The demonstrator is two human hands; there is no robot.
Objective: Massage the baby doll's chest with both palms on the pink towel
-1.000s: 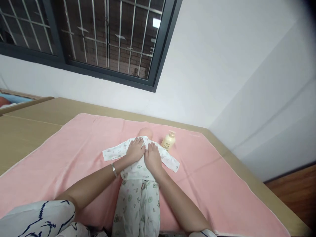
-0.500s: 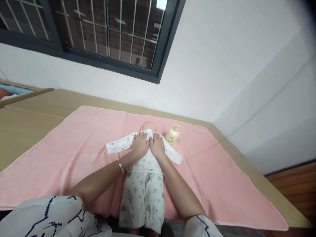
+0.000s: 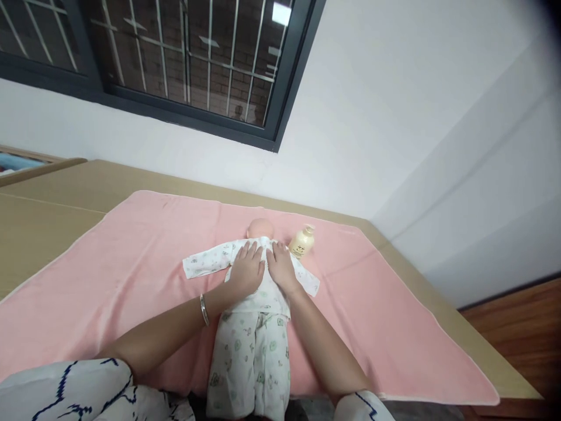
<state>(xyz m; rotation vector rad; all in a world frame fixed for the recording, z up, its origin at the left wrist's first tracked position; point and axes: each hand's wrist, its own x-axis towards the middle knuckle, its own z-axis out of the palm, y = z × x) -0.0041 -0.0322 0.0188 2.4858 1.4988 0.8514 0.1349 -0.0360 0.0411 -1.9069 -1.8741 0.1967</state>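
Note:
A baby doll (image 3: 260,228) in a white patterned top and trousers (image 3: 232,356) lies on a pink cloth (image 3: 153,257), its head toward the wall. My left hand (image 3: 246,270) rests flat on the left part of the doll's upper body, fingers pointing toward the head. Beside it, my right hand (image 3: 281,266) lies flat on the right part, also with its fingers stretched out. Neither hand grips anything. The doll's sleeves spread out to both sides. A pale yellow pump bottle (image 3: 302,242) is just beyond my right hand, near the doll's shoulder.
The pink cloth covers much of a wooden table (image 3: 52,219). Behind it rise a white wall (image 3: 210,158) and a dark-framed window (image 3: 179,117) with bars. A wooden-edged box (image 3: 44,167) with blue material stands at the far left.
My hands have moved slightly apart on the doll's upper body, leaving a wider gap between them. The whole view has shifted a little.

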